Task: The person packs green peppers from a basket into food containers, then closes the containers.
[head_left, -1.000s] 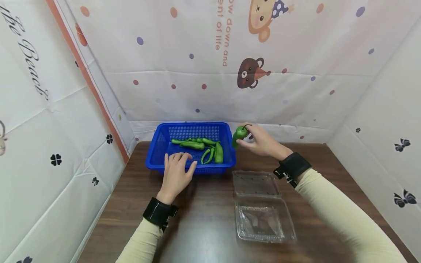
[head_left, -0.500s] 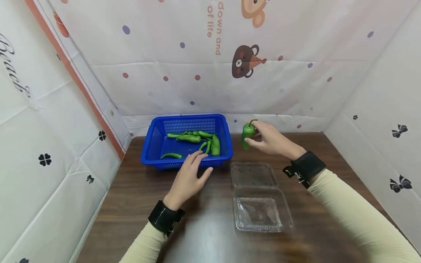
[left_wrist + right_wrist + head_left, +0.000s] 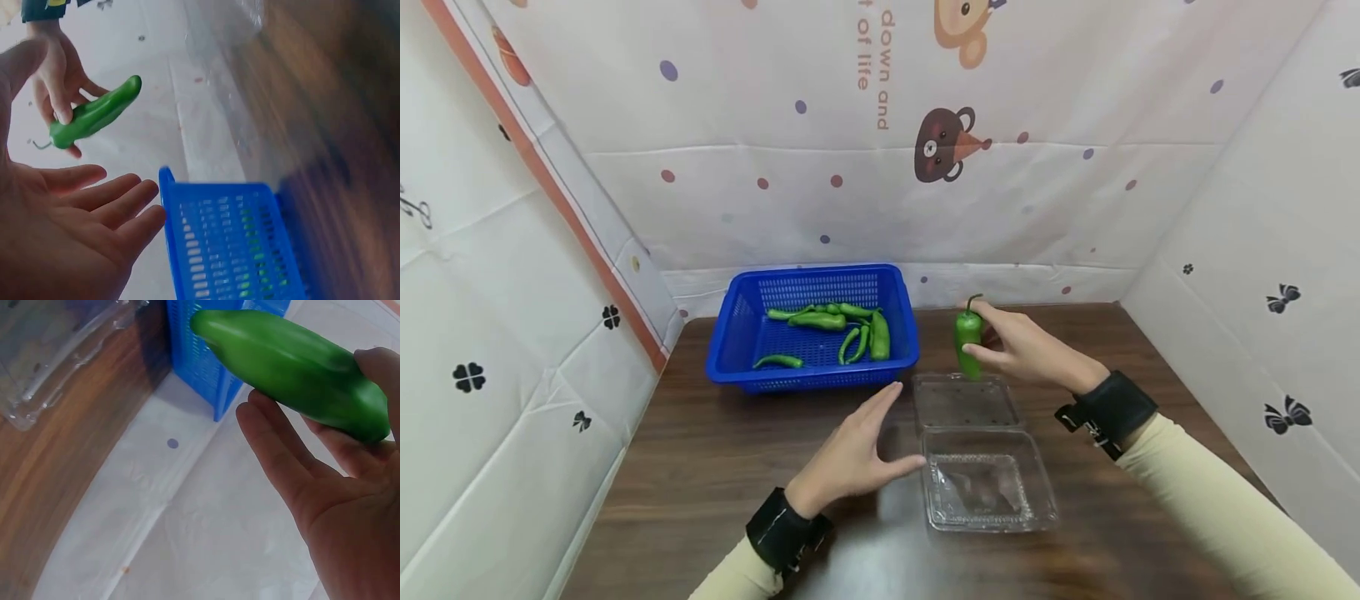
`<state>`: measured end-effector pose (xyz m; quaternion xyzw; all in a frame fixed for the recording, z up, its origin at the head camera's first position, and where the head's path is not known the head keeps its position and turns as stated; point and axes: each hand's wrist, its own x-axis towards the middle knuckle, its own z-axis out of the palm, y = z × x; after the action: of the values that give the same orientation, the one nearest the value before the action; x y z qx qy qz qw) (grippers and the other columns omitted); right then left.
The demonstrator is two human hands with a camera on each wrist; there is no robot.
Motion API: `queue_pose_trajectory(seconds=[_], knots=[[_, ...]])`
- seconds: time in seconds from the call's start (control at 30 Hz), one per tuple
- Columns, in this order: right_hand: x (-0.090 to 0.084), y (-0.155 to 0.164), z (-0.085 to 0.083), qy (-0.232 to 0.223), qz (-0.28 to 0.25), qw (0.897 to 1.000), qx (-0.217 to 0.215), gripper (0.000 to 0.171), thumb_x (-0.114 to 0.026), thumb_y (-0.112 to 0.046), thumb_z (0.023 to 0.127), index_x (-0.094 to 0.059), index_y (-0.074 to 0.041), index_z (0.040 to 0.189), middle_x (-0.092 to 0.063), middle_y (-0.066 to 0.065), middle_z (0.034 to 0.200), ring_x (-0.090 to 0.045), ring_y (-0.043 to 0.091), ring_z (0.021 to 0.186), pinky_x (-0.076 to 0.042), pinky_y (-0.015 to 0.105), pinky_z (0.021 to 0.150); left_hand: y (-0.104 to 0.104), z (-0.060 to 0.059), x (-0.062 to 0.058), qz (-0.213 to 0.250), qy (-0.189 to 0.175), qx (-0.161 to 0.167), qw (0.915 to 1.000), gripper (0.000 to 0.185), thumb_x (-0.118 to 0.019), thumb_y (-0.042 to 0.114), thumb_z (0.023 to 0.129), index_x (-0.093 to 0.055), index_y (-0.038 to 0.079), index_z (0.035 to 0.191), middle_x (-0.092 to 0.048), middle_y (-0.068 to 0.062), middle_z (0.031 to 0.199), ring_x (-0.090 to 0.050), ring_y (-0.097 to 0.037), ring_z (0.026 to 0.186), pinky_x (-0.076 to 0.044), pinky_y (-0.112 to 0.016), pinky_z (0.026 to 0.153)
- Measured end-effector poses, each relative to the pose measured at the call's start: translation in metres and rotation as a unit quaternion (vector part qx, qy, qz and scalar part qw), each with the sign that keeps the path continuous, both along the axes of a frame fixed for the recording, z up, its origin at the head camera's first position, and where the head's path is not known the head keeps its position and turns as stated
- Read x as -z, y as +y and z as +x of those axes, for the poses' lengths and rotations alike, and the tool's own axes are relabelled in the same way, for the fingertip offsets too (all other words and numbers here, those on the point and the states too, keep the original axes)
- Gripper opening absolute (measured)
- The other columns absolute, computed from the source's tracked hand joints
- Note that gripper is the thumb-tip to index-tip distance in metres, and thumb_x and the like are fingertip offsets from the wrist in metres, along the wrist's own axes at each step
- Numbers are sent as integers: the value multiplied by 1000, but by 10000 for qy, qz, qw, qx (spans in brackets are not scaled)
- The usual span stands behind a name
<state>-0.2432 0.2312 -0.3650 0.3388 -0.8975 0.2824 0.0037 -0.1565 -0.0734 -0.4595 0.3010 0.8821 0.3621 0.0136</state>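
Note:
A plump green chili pepper (image 3: 968,336) with a curved stem hangs stem-up from my right hand (image 3: 1026,346), pinched between thumb and fingers near its top. In the right wrist view the same pepper (image 3: 281,362) shows smooth and glossy. Its tip overlaps the lid of a clear plastic clamshell box (image 3: 977,525) that lies opened flat on the table. My left hand (image 3: 853,458) holds nothing; its fingers are stretched and the thumb spread, just left of the box. In the left wrist view, the left palm (image 3: 75,231) faces the pepper.
A blue plastic basket (image 3: 721,371) stands at the back of the brown wooden table (image 3: 700,483). Inside are several green peppers (image 3: 816,321), with one thin pepper (image 3: 778,361) apart at the front left. White printed sheets (image 3: 760,217) hang behind and at both sides.
My left hand has left the basket's front rim and moved right, toward the box, its fingers spreading. The right hand has carried the pepper slightly away from the basket and lower, over the box lid.

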Motion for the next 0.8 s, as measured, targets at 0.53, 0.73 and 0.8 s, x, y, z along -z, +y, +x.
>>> queue_pose_trajectory(seconds=[0.53,0.73,0.8], knots=[[26,1,26,-203,5,9997,-125,58,-73,-17,98,-43,-2,145,-67,2,102,-69,16,89,-59,27,73,17,19,19,-778,-109,821,9935,124,-80,68,77,-17,8,165,-15,-8,171,-27,-27,153,-36,-47,118],[34,4,35,-214,-51,9996,-165,59,-75,-15,96,-47,0,145,-64,4,108,-64,11,87,-61,34,73,21,19,24,-901,-1,826,9925,124,-78,72,75,-19,9,165,-18,-7,171,-30,-27,152,-39,-49,116],[39,4,37,-239,-89,9994,-255,58,-75,-15,96,-49,1,145,-63,5,111,-64,13,87,-61,36,74,21,20,26,-920,14,808,9925,125,-77,74,75,-19,9,165,-19,-7,170,-32,-28,151,-39,-49,116]])
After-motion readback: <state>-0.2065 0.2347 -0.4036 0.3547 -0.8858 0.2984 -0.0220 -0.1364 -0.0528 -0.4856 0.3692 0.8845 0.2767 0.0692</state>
